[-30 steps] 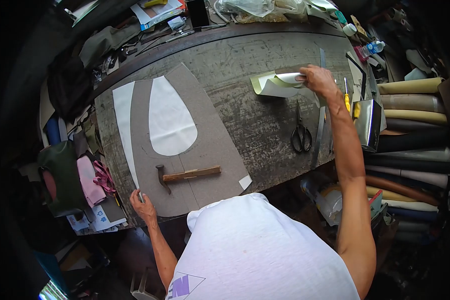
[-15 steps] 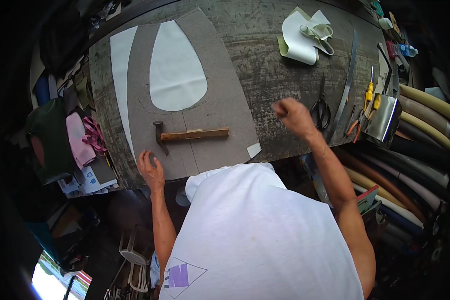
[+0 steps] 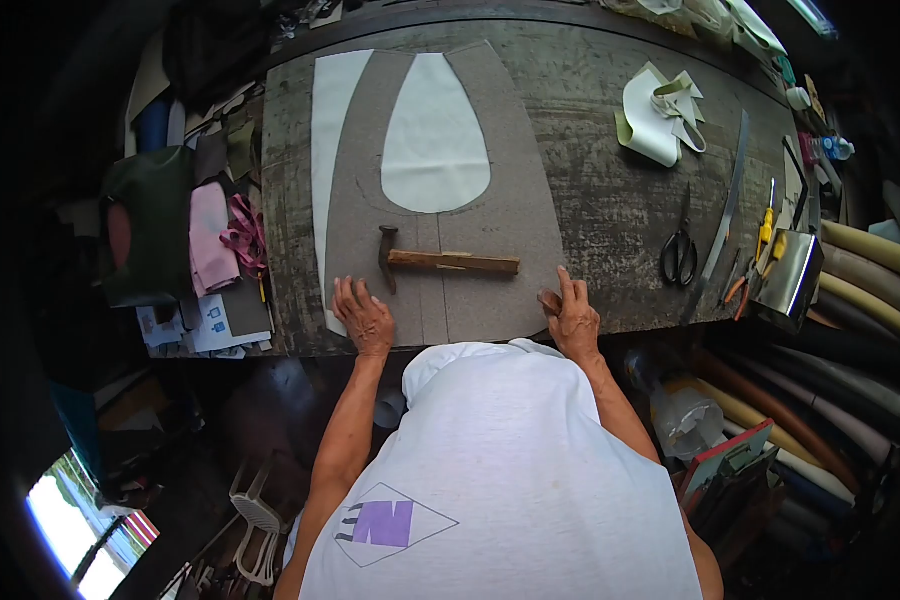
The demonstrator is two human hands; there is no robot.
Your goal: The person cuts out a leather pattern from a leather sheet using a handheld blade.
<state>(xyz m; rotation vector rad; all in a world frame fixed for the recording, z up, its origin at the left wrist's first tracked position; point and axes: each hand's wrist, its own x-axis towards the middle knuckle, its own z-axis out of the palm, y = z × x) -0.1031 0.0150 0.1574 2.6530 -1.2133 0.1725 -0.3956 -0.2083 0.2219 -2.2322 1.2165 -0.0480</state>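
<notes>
Both hands I record pressed flat, fingers spread: left hand (image 3: 364, 316) and right hand (image 3: 571, 318) gripping nothing, on the near corners of the grey sheet (image 3: 490, 225), which lies smooth on the workbench (image 3: 610, 200) under a hammer (image 3: 440, 260).

Both hands, left hand (image 3: 364, 316) and right hand (image 3: 571, 317), rest flat on the grey sheet (image 3: 515, 215) beside the hammer (image 3: 442, 261).

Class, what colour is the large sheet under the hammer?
Grey, seen in the head view: the sheet beneath the hammer.
</notes>
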